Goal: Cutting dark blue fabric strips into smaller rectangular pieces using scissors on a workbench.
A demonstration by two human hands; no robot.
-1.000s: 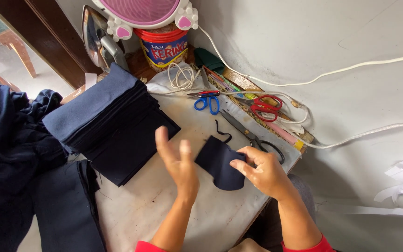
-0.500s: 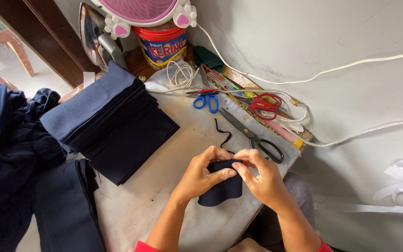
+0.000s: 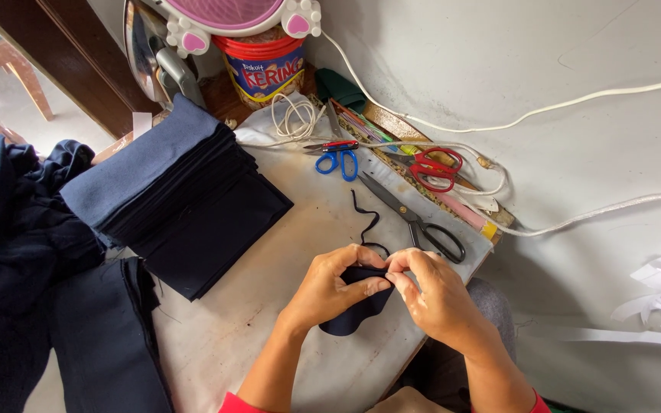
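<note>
Both hands, left hand (image 3: 330, 287) and right hand (image 3: 434, 294), pinch and fold the small dark cloth piece (image 3: 357, 306); the next move likely calls for a firm crease along its near edge.

At the far edge of your surface (image 3: 216, 336): one round tin (image 3: 263, 67), red rim, blue-and-yellow label, tucked under a pink appliance (image 3: 235, 14).

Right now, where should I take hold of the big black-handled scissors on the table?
Grip the black scissors by the handle loops, coming from the near right. The loops lie toward both hands, near the right hand, and the shut blades point away toward the blue scissors.
</note>
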